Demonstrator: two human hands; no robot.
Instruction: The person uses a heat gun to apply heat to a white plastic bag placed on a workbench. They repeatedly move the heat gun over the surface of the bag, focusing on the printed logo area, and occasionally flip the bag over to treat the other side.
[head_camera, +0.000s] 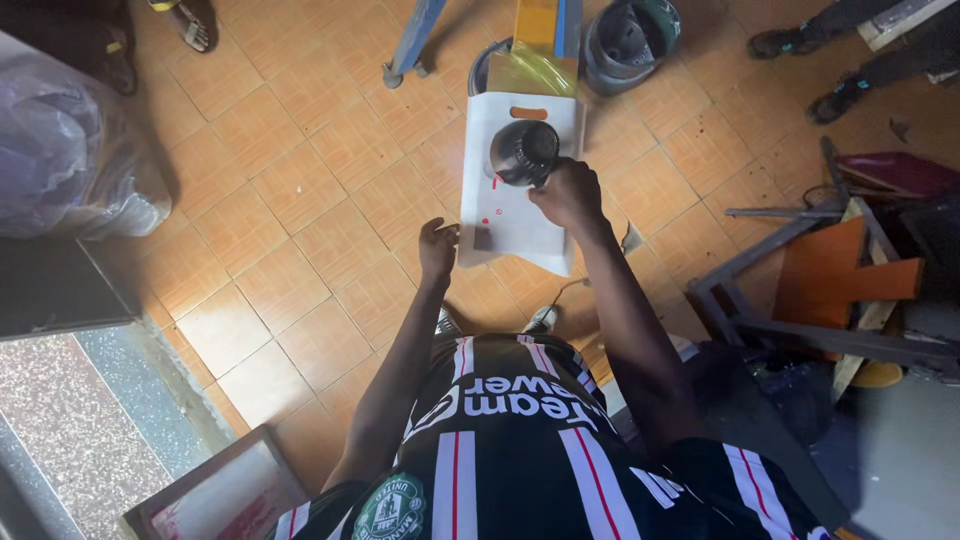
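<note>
You get soft, fairly bright daylight on the orange tiled floor, which shows a mild sheen. Right of the white bag the clutter sinks into dim shadow. Edges bend from wide-lens distortion, and your striped shirt looks slightly soft.

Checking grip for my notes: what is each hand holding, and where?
Right hand grips the black can at its near side. Left hand touches the white bag's edge.

Jar on bag lying on floor, right hand touching jar, left hand apparently at bag's left edge.
</note>
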